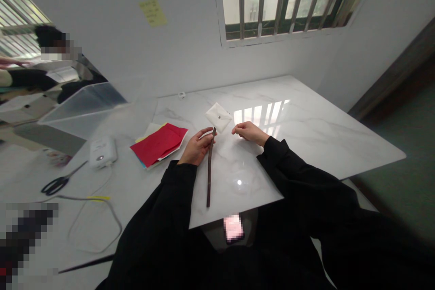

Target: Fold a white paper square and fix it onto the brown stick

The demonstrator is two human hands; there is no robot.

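My left hand (200, 146) is closed, with thumb and fingers pinching the upper end of a long dark brown stick (209, 172). Just above that grip, a white folded-paper pinwheel (217, 115) sits at the stick's top, a small round pin at its middle. The stick slants down toward the table's front edge. To the right of the pinwheel, and apart from it, is my right hand (249, 132). Its fingers are curled together, and nothing shows in them.
Red paper (159, 145) tops a stack of coloured sheets left of my left hand. Farther left are a white device (102, 152), scissors (56, 185) and a grey cable (112, 217). A clear plastic box (91, 104) stands behind them; another person (37, 77) is beyond.
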